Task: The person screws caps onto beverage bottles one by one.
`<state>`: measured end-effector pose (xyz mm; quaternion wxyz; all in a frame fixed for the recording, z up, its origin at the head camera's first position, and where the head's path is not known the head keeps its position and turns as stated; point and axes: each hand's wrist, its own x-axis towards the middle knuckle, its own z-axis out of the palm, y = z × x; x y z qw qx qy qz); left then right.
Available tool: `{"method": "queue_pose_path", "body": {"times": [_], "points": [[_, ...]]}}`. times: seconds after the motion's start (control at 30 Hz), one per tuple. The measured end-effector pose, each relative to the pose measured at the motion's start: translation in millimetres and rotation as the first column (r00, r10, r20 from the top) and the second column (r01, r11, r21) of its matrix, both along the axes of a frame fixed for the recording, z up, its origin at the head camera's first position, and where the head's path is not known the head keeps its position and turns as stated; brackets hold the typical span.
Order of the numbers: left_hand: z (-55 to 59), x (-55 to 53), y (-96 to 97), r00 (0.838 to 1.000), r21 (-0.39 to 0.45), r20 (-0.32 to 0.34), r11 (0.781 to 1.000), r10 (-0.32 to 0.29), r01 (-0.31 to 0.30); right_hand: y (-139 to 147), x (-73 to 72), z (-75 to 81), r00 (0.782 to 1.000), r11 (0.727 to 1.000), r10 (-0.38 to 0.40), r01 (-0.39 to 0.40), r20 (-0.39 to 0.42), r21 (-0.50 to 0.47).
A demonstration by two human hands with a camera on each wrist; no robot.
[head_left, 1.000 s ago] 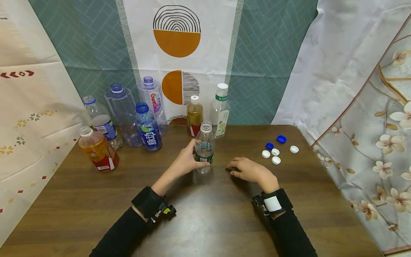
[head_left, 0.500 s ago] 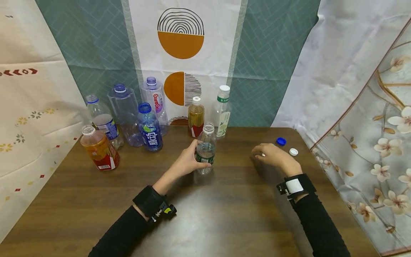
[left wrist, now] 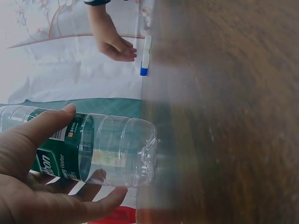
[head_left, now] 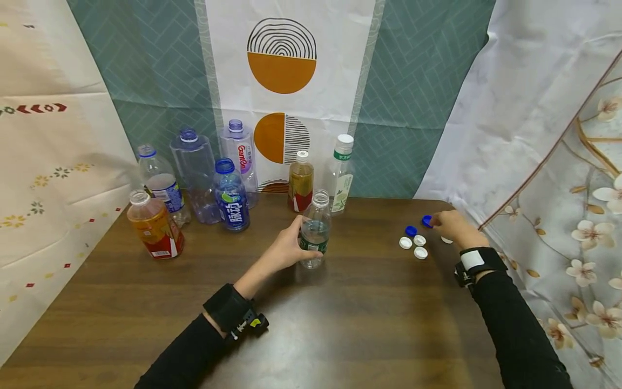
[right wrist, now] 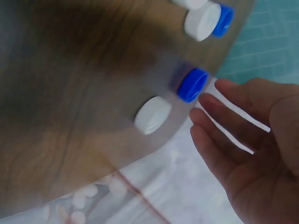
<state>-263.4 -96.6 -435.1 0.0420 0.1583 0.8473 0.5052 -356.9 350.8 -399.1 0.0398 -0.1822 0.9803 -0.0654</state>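
Note:
A clear plastic water bottle (head_left: pixel 316 229) with a green label stands uncapped on the table. My left hand (head_left: pixel 285 246) grips it round the label, thumb on the near side, also plain in the left wrist view. Over at the right, my right hand (head_left: pixel 455 226) hovers by the bottle caps with nothing in its fingers. A larger blue cap (right wrist: pixel 192 85) lies just off its fingertips, and a white cap (right wrist: pixel 153 115) sits beside that one. Left of these is a cluster with a small blue cap (head_left: pixel 410 230) and several white caps (head_left: pixel 405 243).
Several uncapped bottles stand at the left, among them a blue bottle (head_left: pixel 231 201) and an orange-and-red bottle (head_left: pixel 154 229). Behind the held bottle are a capped amber bottle (head_left: pixel 301 183) and a white-capped clear bottle (head_left: pixel 342 175). Cloth hangs behind the table (head_left: pixel 369 313).
My right hand has swept rightward, past the cap cluster, to the larger blue cap. My left hand keeps its grip on the water bottle. The head view has shifted slightly.

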Motion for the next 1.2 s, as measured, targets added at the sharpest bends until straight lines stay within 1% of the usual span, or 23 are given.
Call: {"method": "queue_pose_path", "body": {"times": [0.17, 0.23, 0.33, 0.4, 0.47, 0.57, 0.7, 0.8, 0.93, 1.13, 1.2], "points": [[-1.3, -0.8, 1.6, 1.000, 0.017, -0.005, 1.000, -0.006, 0.006, 15, 0.4, 0.6, 0.994, 0.996, -0.081, 0.079, 0.070, 0.027], [-1.1, -1.0, 1.8, 1.000, 0.022, -0.003, 1.000, -0.003, 0.003, 19, 2.2, 1.1, 0.986, 0.993, -0.115, 0.111, 0.119, 0.042], [-0.4, -0.7, 1.9, 1.000, 0.020, -0.008, 1.000, -0.001, 0.002, 23, 4.2, 0.7, 0.974, 0.989, -0.142, 0.131, 0.177, 0.071], [-0.2, -0.2, 1.7, 1.000, 0.016, -0.005, 1.000, 0.000, 0.000, 24, 5.0, -0.4, 0.963, 0.986, -0.163, 0.150, 0.216, 0.072], [-0.2, -0.3, 1.2, 1.000, 0.012, 0.001, 1.000, 0.002, -0.002, 24, 5.0, -2.0, 0.956, 0.984, -0.178, 0.165, 0.233, 0.074], [-0.1, -0.4, 0.6, 1.000, 0.015, 0.010, 1.000, 0.005, -0.005, 23, 4.8, -4.0, 0.955, 0.980, -0.197, 0.186, 0.219, 0.071], [0.3, 0.5, 0.4, 1.000, 0.005, -0.003, 1.000, 0.007, -0.007, 23, 4.5, -6.9, 0.968, 0.980, -0.196, 0.187, 0.157, 0.068], [-0.5, 0.9, 0.6, 1.000, 0.000, -0.008, 1.000, 0.003, -0.003, 23, 4.0, -9.4, 0.978, 0.984, -0.173, 0.166, 0.117, 0.063], [-2.0, 0.7, 1.0, 1.000, 0.009, -0.004, 1.000, -0.004, 0.004, 22, 4.4, -10.1, 0.984, 0.988, -0.151, 0.147, 0.094, 0.049], [-0.4, 1.1, 1.0, 1.000, 0.007, 0.002, 1.000, 0.000, 0.000, 20, 5.1, -7.1, 0.982, 0.984, -0.178, 0.177, 0.062, 0.026], [1.0, 1.3, 0.8, 1.000, 0.010, 0.004, 1.000, 0.001, -0.001, 18, 5.2, -5.3, 0.983, 0.985, -0.175, 0.174, 0.056, 0.019]]}}
